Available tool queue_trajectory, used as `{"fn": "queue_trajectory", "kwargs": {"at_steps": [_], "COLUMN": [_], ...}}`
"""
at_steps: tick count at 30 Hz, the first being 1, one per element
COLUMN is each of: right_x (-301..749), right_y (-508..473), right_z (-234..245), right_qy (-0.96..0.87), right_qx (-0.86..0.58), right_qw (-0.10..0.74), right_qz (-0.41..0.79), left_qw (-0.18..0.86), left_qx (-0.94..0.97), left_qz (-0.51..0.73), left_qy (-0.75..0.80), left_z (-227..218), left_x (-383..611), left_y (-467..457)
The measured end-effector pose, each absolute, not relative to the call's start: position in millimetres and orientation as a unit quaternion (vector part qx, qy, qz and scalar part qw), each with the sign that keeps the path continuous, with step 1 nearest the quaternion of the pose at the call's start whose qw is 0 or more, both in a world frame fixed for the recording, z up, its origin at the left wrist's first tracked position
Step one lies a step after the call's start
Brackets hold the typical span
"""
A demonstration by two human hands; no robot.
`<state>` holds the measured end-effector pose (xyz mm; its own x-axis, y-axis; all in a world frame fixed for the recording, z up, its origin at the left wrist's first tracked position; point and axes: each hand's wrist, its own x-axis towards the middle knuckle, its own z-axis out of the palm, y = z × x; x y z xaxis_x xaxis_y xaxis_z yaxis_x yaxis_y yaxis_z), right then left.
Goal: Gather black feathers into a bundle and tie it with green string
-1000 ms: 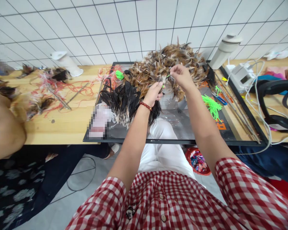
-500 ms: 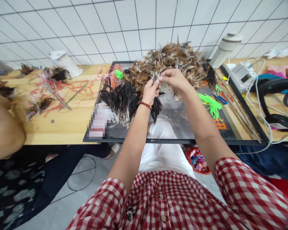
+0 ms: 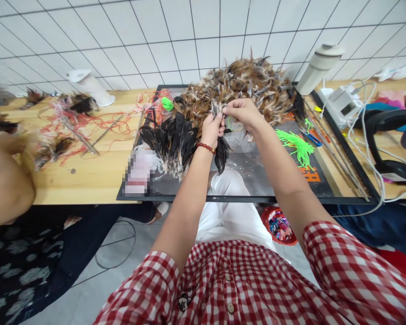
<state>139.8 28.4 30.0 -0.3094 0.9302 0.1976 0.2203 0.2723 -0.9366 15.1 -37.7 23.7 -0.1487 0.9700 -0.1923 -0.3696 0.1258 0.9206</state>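
My left hand (image 3: 212, 130) is closed around a bundle of feathers (image 3: 217, 108). Their pale quill ends stick up above the thumb, and dark feather tips (image 3: 222, 155) hang out below the fist. At the bundle's right side, my right hand (image 3: 245, 113) pinches thumb and fingers together; what lies between the fingertips is too small to make out. Behind both hands rises a large heap of brown feathers (image 3: 257, 85). Left of my left wrist, a pile of black feathers (image 3: 172, 144) lies on the dark framed board (image 3: 243, 180), quills toward me.
Bright green cords (image 3: 296, 144), a blue-handled tool (image 3: 314, 139) and thin rods (image 3: 341, 158) lie to the right. A bottle (image 3: 320, 70), charger (image 3: 341, 106) and black headset (image 3: 375, 149) stand beyond. Leftward are red strings (image 3: 111, 124), a white spool (image 3: 93, 88) and another person's arm (image 3: 6, 176).
More of the pale quill ends shows above my left thumb, standing more upright. My right hand has shifted very slightly and stays pinched beside the bundle.
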Motion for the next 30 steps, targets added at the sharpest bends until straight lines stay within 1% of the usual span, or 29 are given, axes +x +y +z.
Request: {"fn": "queue_trajectory", "kwargs": {"at_steps": [6,13,16,20,25,30], "right_x": [150,147,145,144,146,145], "right_y": [33,35,30,25,22,21], "right_z": [31,25,27,33,37,37], "right_qy": [-0.742,-0.716,-0.707,-0.683,-0.655,-0.641], "right_qx": [-0.4,-0.442,-0.436,-0.436,-0.476,-0.474], "right_qw": [0.37,0.372,0.372,0.351,0.346,0.344], "right_qz": [0.391,0.393,0.415,0.469,0.474,0.495], "left_qw": [0.564,0.543,0.538,0.53,0.514,0.493], "left_qx": [0.321,0.358,0.364,0.359,0.374,0.379], "left_qz": [0.58,0.561,0.558,0.576,0.562,0.564], "left_qy": [0.492,0.512,0.516,0.508,0.529,0.544], "left_z": [22,17,15,13,13,8], "left_x": [19,23,23,24,27,28], "left_y": [-39,-37,-36,-35,-36,-33]}}
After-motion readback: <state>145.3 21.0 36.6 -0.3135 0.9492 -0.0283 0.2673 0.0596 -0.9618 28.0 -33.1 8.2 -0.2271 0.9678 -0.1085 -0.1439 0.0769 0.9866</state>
